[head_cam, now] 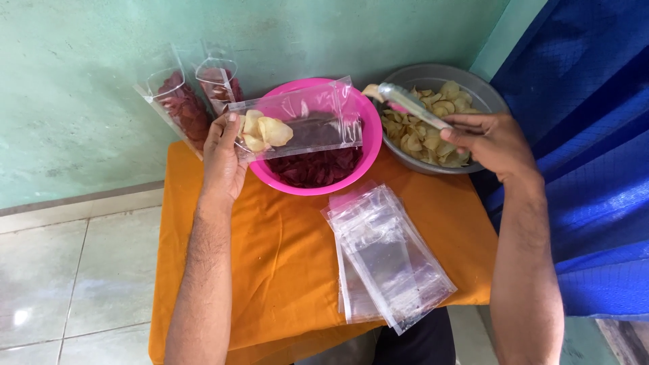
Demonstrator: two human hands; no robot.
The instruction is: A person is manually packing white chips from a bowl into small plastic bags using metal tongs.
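The left hand [223, 159] grips a clear pouch [297, 118] at eleven o'clock, over the pink bowl [368, 135], with only a few pale chips inside. The right hand [490, 142] clasps metal tongs [409, 105] over the grey bowl [487, 91] at one o'clock. Two packed pouches [193, 101] lean on the wall; a stack of empty bags [385, 260] remains.

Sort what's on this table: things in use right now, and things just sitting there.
In use:
left hand holding clear pouch
right hand holding metal tongs
grey bowl of pale chips

Sitting there:
pink bowl
stack of empty pouches
two filled pouches
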